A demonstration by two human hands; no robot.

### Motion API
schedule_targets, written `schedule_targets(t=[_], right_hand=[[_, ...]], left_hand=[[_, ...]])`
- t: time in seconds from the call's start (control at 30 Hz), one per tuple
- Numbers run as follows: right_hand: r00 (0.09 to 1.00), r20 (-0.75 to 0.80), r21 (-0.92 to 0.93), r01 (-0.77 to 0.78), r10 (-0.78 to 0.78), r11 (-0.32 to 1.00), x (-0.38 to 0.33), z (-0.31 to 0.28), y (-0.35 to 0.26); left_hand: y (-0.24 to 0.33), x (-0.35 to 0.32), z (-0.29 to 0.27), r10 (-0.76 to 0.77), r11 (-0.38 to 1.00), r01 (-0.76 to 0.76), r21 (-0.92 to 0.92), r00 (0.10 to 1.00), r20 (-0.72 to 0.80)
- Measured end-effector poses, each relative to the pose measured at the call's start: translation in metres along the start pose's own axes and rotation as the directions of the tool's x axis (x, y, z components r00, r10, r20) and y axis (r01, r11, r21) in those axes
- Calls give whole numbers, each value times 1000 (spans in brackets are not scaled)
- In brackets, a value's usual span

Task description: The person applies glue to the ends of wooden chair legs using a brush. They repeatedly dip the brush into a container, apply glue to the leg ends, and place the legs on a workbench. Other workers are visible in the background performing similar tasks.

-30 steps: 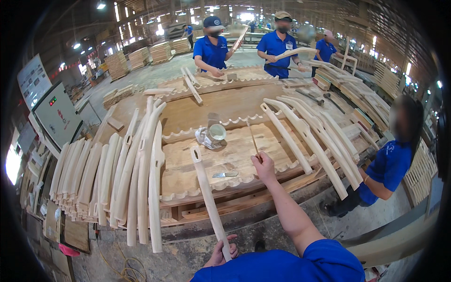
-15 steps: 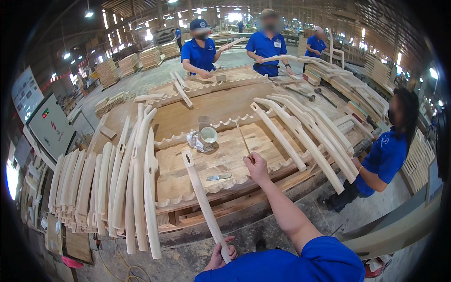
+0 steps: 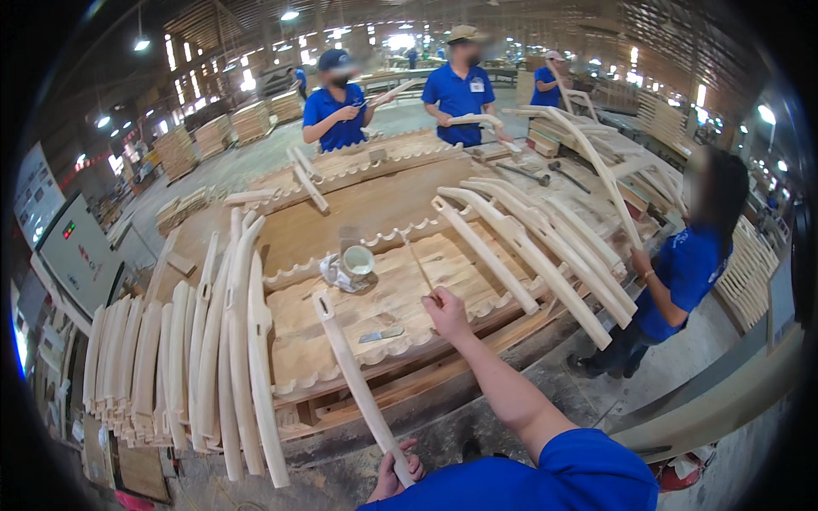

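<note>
1. Left hand (image 3: 394, 473), grip clamped on the lower end of a long curved wooden rail (image 3: 356, 385). The rail slants up from the hand to the tabletop (image 3: 375, 213); its slotted top end lies left of the cup (image 3: 356, 260).
2. Right hand (image 3: 446, 313), grip pinched on a thin stick (image 3: 417, 266). The stick points away from the person and ends just right of the cup.
3. Judgement: the stick looks like a brush or applicator working from the cup. To do this well, keep the rail braced against the tabletop edge so the slotted end does not swing, and bring the stick tip squarely over the cup rim, not its side.
4. The cup is white and upright on a crumpled rag (image 3: 334, 274). Contents cannot be told at this size.
5. A small flat metal blade (image 3: 381, 335) lies on the scalloped panel (image 3: 375, 311), on the near side of the cup.
6. Left of the cup: stacked curved rails (image 3: 183, 358). Right of it: more rails (image 3: 532, 247) fanned out.
7. Other workers in blue stand beyond and to the right.
</note>
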State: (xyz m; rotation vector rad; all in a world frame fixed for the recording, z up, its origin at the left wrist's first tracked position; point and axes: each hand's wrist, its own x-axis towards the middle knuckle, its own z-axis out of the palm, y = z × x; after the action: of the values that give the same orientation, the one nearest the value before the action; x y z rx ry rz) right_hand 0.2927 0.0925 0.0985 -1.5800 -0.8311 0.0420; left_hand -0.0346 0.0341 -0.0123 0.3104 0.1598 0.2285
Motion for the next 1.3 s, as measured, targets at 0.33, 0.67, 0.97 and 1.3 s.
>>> schedule_targets(t=[0.33, 0.67, 0.97, 1.3], right_hand=[[1000, 13, 42, 4, -5, 999, -1, 2, 0], [1000, 27, 24, 15, -15, 1000, -1, -1, -3], [999, 15, 9, 41, -41, 999, -1, -1, -3], [999, 21, 8, 38, -38, 999, -1, 1, -2]], left_hand=[[-7, 3, 7, 74, 992, -37, 119, 942, -328], [-8, -1, 2, 47, 992, 3, 129, 924, -380], [-6, -2, -1, 36, 995, -12, 96, 967, -251], [-2, -2, -20, 4, 996, 12, 85, 982, -191]])
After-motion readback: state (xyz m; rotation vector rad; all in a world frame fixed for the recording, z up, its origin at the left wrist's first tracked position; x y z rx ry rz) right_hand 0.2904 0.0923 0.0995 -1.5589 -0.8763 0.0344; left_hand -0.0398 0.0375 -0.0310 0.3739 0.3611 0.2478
